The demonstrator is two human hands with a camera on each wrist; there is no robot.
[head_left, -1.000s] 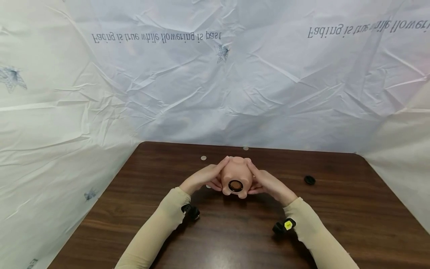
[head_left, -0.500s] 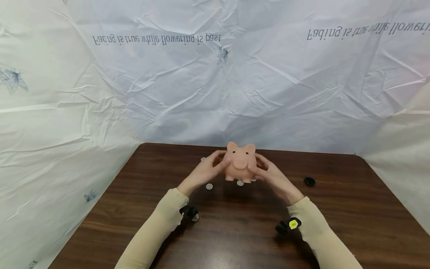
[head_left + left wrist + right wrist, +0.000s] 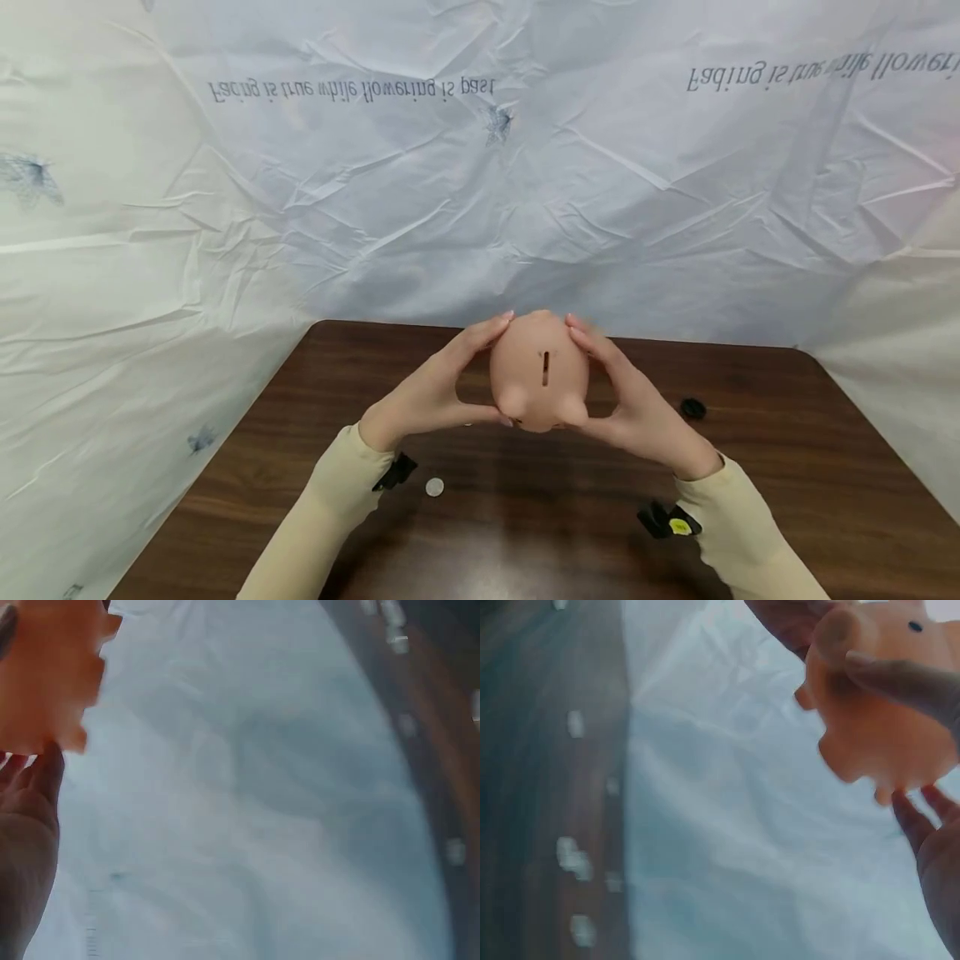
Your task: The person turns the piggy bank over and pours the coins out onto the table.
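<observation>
Both hands hold a pink piggy bank (image 3: 542,383) up in front of me. Its coin slot shows on top in the head view, with the ears towards me. My left hand (image 3: 429,393) grips one side, fingers along the far part and thumb by an ear. On the opposite side my right hand (image 3: 647,412) holds it the same way. In the right wrist view the right thumb lies across the piggy bank's (image 3: 889,735) face near the snout. The left wrist view catches only part of the piggy bank (image 3: 49,675), with its feet sticking out sideways.
A round black plug (image 3: 693,408) lies on the brown wooden table (image 3: 757,467) at the right. One coin (image 3: 435,487) lies near my left wrist. Several more blurred coins (image 3: 583,930) show in the right wrist view. A white printed cloth (image 3: 480,208) hangs behind the table.
The piggy bank has been lifted and turned over: first its underside with the round hole faced me, then its face, now its slotted back. Both hands turned with it.
</observation>
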